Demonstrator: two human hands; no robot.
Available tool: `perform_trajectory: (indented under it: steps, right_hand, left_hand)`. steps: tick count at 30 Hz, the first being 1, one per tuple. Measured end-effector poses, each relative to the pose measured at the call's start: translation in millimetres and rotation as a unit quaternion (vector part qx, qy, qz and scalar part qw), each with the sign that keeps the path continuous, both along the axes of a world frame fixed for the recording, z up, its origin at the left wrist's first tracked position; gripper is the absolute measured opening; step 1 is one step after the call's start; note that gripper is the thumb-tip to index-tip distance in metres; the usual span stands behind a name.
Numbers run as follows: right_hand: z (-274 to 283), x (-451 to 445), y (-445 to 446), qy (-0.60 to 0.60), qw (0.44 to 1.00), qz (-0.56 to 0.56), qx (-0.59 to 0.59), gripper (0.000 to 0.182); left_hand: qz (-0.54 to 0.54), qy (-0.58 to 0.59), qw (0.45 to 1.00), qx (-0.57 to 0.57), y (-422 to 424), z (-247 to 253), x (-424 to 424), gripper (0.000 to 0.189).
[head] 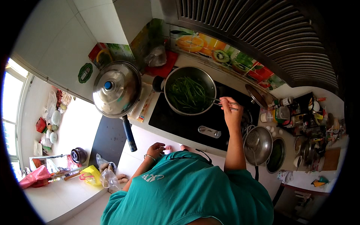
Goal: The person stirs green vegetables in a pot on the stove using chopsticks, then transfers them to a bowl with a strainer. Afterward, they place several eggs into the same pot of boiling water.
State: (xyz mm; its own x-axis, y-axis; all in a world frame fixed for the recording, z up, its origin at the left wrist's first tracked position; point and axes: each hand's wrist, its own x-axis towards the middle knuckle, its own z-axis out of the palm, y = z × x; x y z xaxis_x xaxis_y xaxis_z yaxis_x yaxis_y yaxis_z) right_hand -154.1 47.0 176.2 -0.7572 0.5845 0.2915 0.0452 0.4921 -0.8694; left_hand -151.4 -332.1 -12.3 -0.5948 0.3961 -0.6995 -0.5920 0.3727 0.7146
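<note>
My right hand (232,111) is shut on a pair of metal chopsticks (216,101), whose tips reach into a deep steel pot (212,84) at its right side. Long green leafy vegetables (188,92) lie in the pot, seemingly in liquid. The pot stands on a black glass cooktop (174,121), with one dark handle (158,83) pointing left. My left hand (155,150), a bracelet at its wrist, hangs by my waist in front of the counter. Its fingers are loosely bent and hold nothing.
Left of the cooktop is a pan with a domed steel lid (116,87), its long handle (129,135) jutting past the counter edge. At right are a steel colander (261,140), a skimmer (251,137), eggs (271,130) and a leaning lid (255,96). A range hood (253,36) hangs above.
</note>
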Motion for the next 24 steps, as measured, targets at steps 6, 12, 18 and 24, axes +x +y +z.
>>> perform_trajectory:
  steps: [6,12,18,24]
  right_hand:
    - [-2,-1,-5,-0.001,1.0,0.007,-0.011,0.021]
    - [-2,-25,-31,-0.004,0.992,0.104,-0.075,0.018]
    - [-18,-68,-64,-0.025,0.967,0.252,-0.03,0.015]
    - [-62,-97,-59,-0.02,0.977,0.211,0.0,0.017]
  left_hand:
    - [0.002,-0.002,1.0,-0.003,0,2,-1,0.022]
    - [0.012,-0.002,1.0,-0.004,-4,3,3,0.022]
    - [0.026,0.002,1.0,0.016,-6,-2,3,0.022]
    - [0.041,-0.039,0.998,0.038,-11,-6,3,0.024]
